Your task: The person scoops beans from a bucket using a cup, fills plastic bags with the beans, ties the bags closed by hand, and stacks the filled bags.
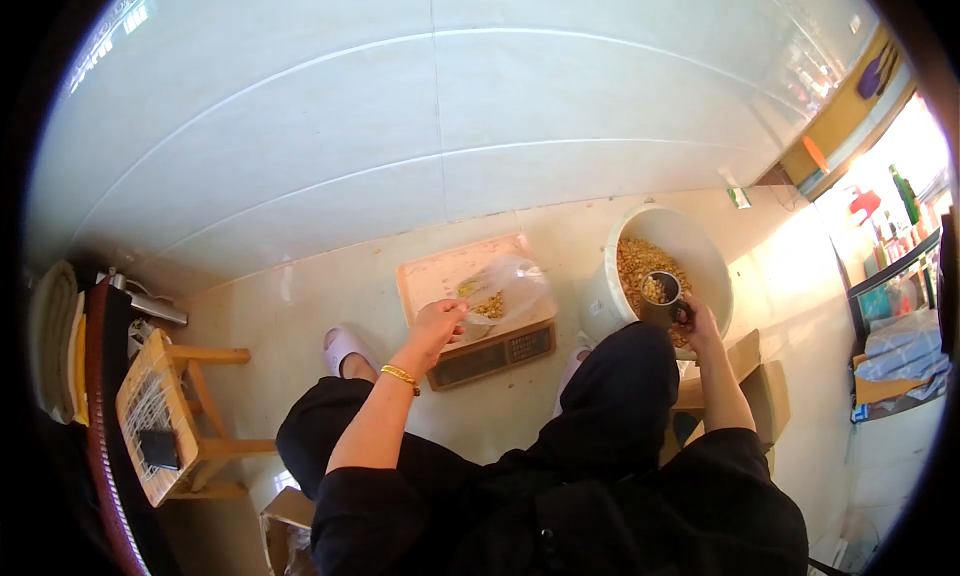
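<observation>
My left hand (440,326) pinches the edge of a clear plastic bag (522,282), which rests on the pinkish plate of a floor scale (422,276). Some yellow-brown pieces (490,304), perhaps nuts or grain, lie inside the bag. My right hand (700,326) is closed around the handle of a metal mug (658,312) that has more of these pieces in it. The mug is held over the near rim of a white bucket (708,256), which is partly filled with the same loose pieces (645,259).
A wooden stool (150,416) with a dark phone-like object (159,449) stands at left. Cardboard boxes (768,401) sit behind my right arm, and another box (284,526) is at lower left. A tiled wall (430,106) rises beyond the scale. Shelves with goods (905,346) are at right.
</observation>
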`<control>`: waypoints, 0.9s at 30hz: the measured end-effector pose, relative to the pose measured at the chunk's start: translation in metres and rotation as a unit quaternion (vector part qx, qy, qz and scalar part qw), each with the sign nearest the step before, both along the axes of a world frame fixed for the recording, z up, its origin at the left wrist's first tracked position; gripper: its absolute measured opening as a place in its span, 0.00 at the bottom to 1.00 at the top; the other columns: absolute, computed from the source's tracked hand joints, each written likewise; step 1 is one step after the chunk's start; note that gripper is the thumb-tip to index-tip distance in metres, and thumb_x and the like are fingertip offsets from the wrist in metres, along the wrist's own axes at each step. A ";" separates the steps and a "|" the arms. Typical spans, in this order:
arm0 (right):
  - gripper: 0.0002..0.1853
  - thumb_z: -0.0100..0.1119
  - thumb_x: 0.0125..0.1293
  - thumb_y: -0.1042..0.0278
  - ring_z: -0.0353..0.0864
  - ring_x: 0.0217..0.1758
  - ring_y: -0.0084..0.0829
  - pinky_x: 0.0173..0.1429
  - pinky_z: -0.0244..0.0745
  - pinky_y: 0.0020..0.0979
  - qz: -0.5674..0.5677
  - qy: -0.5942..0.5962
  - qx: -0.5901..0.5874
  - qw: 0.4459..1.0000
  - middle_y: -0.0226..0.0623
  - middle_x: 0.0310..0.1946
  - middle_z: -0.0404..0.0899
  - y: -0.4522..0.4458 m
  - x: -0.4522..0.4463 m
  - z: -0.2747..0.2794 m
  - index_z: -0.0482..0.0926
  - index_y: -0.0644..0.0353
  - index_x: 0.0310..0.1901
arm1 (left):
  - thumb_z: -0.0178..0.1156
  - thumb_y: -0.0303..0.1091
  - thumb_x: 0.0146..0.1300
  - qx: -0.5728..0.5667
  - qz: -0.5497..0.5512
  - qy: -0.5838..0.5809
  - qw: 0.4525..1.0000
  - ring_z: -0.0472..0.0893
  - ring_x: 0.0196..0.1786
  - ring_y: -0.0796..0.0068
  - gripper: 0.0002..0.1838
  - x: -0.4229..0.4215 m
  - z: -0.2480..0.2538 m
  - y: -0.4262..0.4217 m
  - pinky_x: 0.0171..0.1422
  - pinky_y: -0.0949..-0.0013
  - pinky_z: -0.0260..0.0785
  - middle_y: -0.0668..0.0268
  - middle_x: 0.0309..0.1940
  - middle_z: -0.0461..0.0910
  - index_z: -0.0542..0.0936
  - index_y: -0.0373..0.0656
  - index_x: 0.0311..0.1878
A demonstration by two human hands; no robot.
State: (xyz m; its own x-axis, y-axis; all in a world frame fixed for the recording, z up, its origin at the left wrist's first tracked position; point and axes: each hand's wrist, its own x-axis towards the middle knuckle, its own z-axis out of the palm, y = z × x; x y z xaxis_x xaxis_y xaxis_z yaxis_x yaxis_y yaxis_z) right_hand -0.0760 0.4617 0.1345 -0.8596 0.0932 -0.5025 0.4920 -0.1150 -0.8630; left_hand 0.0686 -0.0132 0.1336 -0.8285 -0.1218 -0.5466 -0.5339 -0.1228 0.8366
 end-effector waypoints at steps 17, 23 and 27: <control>0.10 0.54 0.65 0.55 0.61 0.16 0.16 0.32 0.69 0.24 0.127 0.146 -0.078 0.978 0.22 0.18 0.69 -0.127 0.012 0.143 0.73 0.51 0.31 | 0.58 0.39 0.61 -0.012 0.009 0.026 1.000 0.73 0.34 0.79 0.15 -0.006 -0.012 -0.004 0.38 0.73 0.67 0.70 0.30 0.76 0.78 0.37 0.44; 0.09 0.56 0.63 0.57 0.61 0.17 0.18 0.34 0.69 0.28 0.255 0.039 -0.149 0.955 0.24 0.18 0.70 -0.226 0.015 0.116 0.72 0.50 0.32 | 0.58 0.37 0.60 0.018 0.027 0.026 0.999 0.72 0.31 0.79 0.13 -0.003 -0.025 -0.008 0.35 0.75 0.66 0.69 0.28 0.75 0.78 0.37 0.41; 0.10 0.56 0.62 0.58 0.63 0.18 0.19 0.33 0.67 0.26 0.301 -0.006 -0.061 0.952 0.24 0.19 0.71 -0.285 0.024 0.075 0.74 0.52 0.28 | 0.57 0.35 0.61 -0.008 0.044 0.035 0.998 0.73 0.30 0.79 0.12 -0.003 -0.018 -0.003 0.34 0.76 0.67 0.68 0.28 0.76 0.78 0.35 0.41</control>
State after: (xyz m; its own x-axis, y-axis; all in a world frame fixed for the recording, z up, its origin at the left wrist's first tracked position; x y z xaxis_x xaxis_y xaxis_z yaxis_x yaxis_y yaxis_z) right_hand -0.0520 0.1767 0.2095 -0.7329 -0.4740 -0.4881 0.5106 0.0909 -0.8550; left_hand 0.0652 -0.0160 0.1155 -0.8502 -0.2035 -0.4855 -0.4620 -0.1538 0.8734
